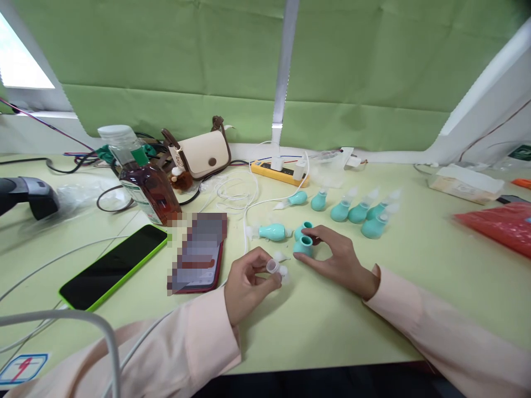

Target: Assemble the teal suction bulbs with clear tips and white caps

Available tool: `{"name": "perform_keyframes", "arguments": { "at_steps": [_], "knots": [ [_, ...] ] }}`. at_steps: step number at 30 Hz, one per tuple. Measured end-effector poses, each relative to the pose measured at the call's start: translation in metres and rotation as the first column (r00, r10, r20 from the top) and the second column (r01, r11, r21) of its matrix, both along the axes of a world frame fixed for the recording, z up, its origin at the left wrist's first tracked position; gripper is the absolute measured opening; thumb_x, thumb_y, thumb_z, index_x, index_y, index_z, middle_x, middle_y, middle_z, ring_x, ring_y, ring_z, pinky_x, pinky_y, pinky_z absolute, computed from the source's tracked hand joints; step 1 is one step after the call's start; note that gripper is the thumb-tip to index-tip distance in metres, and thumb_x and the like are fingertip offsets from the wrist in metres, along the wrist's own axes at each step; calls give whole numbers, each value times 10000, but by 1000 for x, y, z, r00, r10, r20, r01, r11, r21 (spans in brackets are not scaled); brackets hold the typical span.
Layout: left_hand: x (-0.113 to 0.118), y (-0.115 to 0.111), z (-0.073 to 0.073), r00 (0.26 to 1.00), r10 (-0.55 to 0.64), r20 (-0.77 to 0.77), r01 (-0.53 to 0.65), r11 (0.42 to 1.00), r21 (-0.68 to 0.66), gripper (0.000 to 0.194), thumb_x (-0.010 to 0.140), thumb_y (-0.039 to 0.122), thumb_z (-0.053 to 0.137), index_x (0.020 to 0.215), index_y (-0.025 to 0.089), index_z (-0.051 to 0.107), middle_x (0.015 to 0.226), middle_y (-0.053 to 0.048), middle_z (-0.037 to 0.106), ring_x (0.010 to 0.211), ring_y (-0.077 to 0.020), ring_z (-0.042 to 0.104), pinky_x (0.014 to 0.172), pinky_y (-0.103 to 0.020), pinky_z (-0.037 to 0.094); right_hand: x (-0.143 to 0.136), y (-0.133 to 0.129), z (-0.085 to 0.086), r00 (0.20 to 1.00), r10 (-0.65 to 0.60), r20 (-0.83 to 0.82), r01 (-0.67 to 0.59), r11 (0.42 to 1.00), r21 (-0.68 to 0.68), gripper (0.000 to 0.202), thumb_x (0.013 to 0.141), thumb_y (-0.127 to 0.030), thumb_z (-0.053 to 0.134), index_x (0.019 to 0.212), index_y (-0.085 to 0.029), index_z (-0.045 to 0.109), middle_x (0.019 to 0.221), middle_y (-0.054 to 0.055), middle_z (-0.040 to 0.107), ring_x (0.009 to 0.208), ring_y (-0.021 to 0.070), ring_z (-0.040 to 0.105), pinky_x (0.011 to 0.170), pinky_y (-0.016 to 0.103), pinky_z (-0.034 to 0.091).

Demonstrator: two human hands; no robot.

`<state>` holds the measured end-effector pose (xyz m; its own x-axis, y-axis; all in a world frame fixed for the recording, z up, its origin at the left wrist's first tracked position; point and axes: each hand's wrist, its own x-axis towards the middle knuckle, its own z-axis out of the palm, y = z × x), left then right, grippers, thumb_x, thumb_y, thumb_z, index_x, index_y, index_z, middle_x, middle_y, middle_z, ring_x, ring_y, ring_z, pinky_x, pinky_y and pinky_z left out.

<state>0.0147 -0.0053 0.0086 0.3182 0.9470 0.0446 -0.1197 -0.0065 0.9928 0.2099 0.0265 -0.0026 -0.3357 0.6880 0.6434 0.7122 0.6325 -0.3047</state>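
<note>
My left hand (pixel 251 284) pinches small clear plastic pieces (pixel 272 266), one with a round open end facing up. A translucent tip (pixel 282 256) lies on the table just beyond those fingers. My right hand (pixel 338 260) has its thumb and fingers around two teal rubber bulbs (pixel 303 247), whose round openings are bare. Left of them, a teal bulb with clear ends (pixel 272 232) lies on its side. Behind my right hand several teal bulbs with clear nozzles (pixel 340 210) stand upright. Another bulb (pixel 297 198) lies tipped over near them.
A green-edged phone (pixel 114 268) and a red-cased phone (pixel 199 254) lie at the left. Behind them stand a bottle of brown liquid (pixel 147 188) and a cream handbag (pixel 205 155). White cables run to a yellow power strip (pixel 265 172). A red plastic packet (pixel 501 224) lies far right.
</note>
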Motion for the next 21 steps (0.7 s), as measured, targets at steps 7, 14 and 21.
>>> {"name": "perform_keyframes", "arguments": {
  "at_steps": [7,14,21],
  "knots": [
    [1,2,1,999,-53,12,54,997,-60,201,626,230,624,662,144,446,689,-34,584,667,-145,554,560,-284,496,1,-6,3,991,-107,76,82,956,282,278,656,-290,634,886,-176,527,825,61,545,562,100,496,487,234,423],
    [2,1,-4,996,-88,15,89,994,-57,171,621,165,626,675,137,466,603,2,567,573,-112,549,546,-240,470,-15,-30,10,977,204,57,-211,950,229,265,678,-152,617,934,-177,552,692,17,570,614,97,539,522,203,447],
    [0,-2,-9,990,-34,-136,62,976,208,75,676,132,577,708,140,510,789,-48,638,709,-136,606,605,-215,498,-25,-33,5,936,318,-152,-311,948,68,166,701,-91,584,855,-145,613,625,27,589,566,89,537,484,189,430]
  ]
}}
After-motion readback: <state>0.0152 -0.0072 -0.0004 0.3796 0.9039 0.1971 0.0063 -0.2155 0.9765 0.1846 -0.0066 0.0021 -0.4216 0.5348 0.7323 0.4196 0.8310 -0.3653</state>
